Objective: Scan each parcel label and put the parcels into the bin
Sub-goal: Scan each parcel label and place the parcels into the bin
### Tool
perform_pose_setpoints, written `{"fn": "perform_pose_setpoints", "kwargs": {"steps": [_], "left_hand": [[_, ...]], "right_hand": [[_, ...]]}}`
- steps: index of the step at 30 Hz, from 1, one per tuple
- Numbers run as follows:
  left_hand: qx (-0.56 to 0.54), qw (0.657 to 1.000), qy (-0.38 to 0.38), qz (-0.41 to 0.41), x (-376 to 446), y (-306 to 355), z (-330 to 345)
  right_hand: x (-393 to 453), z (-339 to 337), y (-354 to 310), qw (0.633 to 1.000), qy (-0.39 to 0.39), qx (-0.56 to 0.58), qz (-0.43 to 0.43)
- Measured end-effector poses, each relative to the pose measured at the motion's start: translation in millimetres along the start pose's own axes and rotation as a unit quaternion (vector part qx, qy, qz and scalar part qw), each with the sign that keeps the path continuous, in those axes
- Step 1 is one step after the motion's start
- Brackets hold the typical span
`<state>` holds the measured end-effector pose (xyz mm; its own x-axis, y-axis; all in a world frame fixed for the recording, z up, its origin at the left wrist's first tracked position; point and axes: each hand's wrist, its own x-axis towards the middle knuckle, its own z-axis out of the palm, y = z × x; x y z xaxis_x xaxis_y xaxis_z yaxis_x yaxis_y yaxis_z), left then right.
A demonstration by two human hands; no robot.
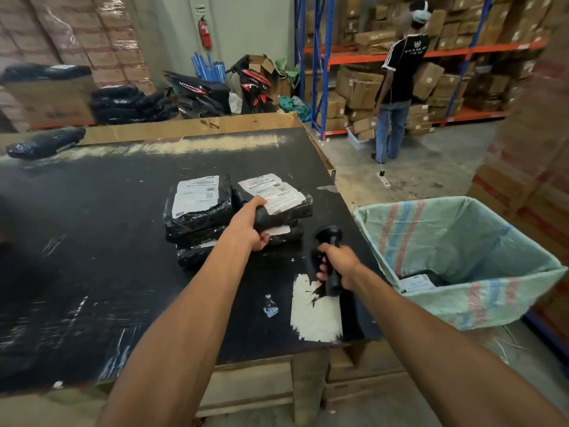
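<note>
Two stacks of black plastic-wrapped parcels with white labels lie side by side on the black table [92,241]. My left hand [251,224] grips the near left corner of the top parcel [281,201] of the right stack, label facing up. The left stack [198,208] sits untouched beside it. My right hand [337,261] holds a black handheld scanner [328,241] by its handle, its head pointing toward the parcels. The bin [480,285], a green woven sack with red and blue stripes, stands open at the table's right edge with a labelled parcel [418,283] inside.
Another black parcel [46,143] lies at the table's far left. More black parcels [129,104] pile on the floor behind, near motorbikes [200,90]. A person [397,81] stands at shelving full of cardboard boxes to the right. A power strip [385,180] lies on the floor.
</note>
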<state>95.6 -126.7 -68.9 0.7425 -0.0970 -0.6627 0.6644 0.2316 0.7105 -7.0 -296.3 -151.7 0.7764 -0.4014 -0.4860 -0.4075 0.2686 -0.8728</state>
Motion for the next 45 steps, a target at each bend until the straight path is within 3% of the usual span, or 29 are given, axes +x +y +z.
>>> {"fn": "perform_pose_setpoints", "kwargs": {"steps": [3,6,12,15,21,45], "left_hand": [[0.017,0.999,-0.035,-0.012,-0.5,-8.3,-5.2],[-0.015,0.998,-0.053,-0.004,1.4,-12.2,-6.3],[-0.027,0.996,-0.069,0.045,7.8,-20.8,-12.7],[-0.025,0.989,-0.083,0.118,11.9,-32.4,-17.4],[-0.035,0.968,-0.104,0.226,9.9,-45.5,-18.3],[-0.001,0.943,-0.116,0.311,13.1,-32.1,-12.1]], "right_hand": [[-3.8,-6.8,-15.0,0.994,0.028,0.073,-0.070],[-12.2,-9.2,-32.8,0.983,-0.008,0.092,-0.156],[-25.5,-9.6,-36.4,0.974,-0.092,-0.009,-0.208],[-28.3,-10.3,-25.5,0.963,-0.126,-0.060,-0.232],[-33.2,-15.0,-6.6,0.952,-0.133,-0.100,-0.258],[-42.1,-22.2,-21.0,0.949,-0.138,-0.076,-0.275]]}}
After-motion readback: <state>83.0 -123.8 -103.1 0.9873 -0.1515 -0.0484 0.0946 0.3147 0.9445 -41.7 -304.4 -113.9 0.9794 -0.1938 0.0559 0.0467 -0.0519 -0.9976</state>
